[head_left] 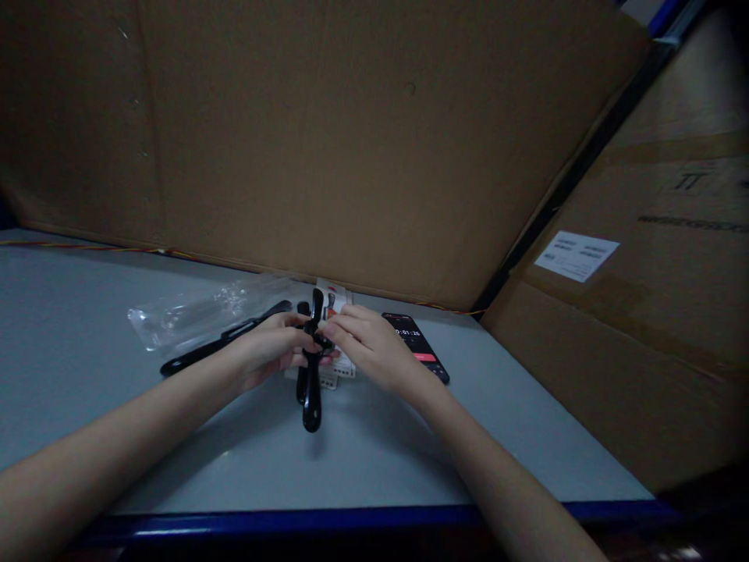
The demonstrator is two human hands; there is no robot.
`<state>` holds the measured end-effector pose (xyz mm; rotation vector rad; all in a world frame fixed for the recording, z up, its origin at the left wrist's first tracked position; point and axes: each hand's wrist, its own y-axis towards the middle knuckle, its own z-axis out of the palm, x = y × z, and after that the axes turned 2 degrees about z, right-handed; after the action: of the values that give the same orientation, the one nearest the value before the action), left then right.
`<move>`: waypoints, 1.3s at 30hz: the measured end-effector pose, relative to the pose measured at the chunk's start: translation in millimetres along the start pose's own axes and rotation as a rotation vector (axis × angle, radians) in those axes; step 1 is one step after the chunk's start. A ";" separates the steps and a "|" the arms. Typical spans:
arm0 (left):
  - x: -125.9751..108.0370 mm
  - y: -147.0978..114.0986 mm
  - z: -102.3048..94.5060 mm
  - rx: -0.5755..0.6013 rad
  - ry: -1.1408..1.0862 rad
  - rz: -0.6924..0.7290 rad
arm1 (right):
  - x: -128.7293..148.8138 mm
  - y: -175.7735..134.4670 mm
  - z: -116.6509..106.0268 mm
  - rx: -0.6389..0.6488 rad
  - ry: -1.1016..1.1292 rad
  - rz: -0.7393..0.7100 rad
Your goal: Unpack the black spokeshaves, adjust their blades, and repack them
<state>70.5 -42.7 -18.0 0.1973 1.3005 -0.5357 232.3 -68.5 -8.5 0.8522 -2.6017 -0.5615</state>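
Leaning over the surface [263, 468], the person has a black-handled tool [312, 390] raised near the middle, above some printed cards. The left hand [275, 349] is curled round its middle, thumb and fingers closed in. The right hand [368, 337] has its fingers bent against the same spot; from here I can't tell whether they grip it or only touch it. I'd call the handling partway along: the tool is bare of wrapping and has not been set down. What remains, I can't say.

Counting up: two hands on one held tool, though its two dark bars could be separate pieces; one long black tool [204, 357] lying to the left; clear plastic [199, 316] beyond that, the number of bags unclear; at least two printed cards [345, 367], partly covered; one phone [418, 347] showing a timer.
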 end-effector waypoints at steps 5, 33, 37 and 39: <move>2.3 3.6 -4.2 0.001 0.009 0.019 | -0.9 -0.8 -0.2 -0.036 -0.058 0.009; 0.4 0.9 -1.7 -0.065 0.038 0.046 | -19.9 -2.5 2.5 0.031 0.118 0.008; 0.1 1.3 -1.9 -0.042 0.040 0.067 | -18.0 -2.7 0.4 0.005 0.090 0.002; -1.6 -0.5 0.2 -0.052 0.038 0.062 | -16.3 -3.3 -2.0 -0.012 0.112 -0.004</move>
<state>70.1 -42.8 -16.3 0.2045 1.3390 -0.4472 247.1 -61.3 -11.5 0.8602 -2.4940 -0.5150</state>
